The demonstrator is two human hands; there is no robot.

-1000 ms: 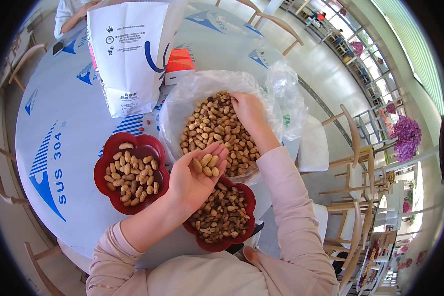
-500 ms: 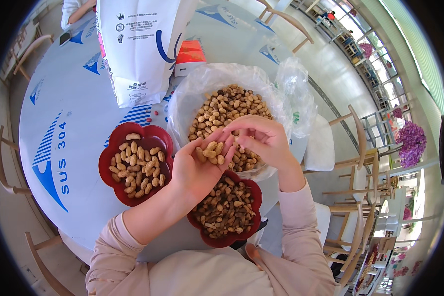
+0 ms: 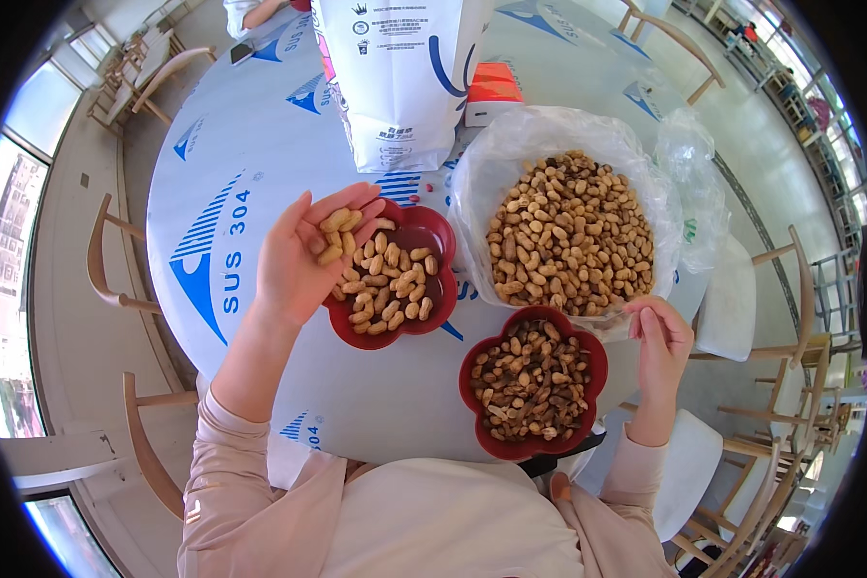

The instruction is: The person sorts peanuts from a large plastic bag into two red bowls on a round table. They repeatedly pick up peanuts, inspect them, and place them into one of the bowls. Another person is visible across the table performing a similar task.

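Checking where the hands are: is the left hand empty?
No, the left hand lies palm up with a few peanuts on it, above the red bowl.

Bare surface [image 3: 260,164] lies open at left; the white sack [image 3: 395,77], peanut bag [image 3: 568,231] and two red bowls [image 3: 534,395] crowd the middle and right.

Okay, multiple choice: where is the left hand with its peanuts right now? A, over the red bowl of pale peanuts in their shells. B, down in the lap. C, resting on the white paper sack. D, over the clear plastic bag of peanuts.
A: the left hand, palm up with a few peanuts in it, is above the left edge of the red bowl of pale peanuts.
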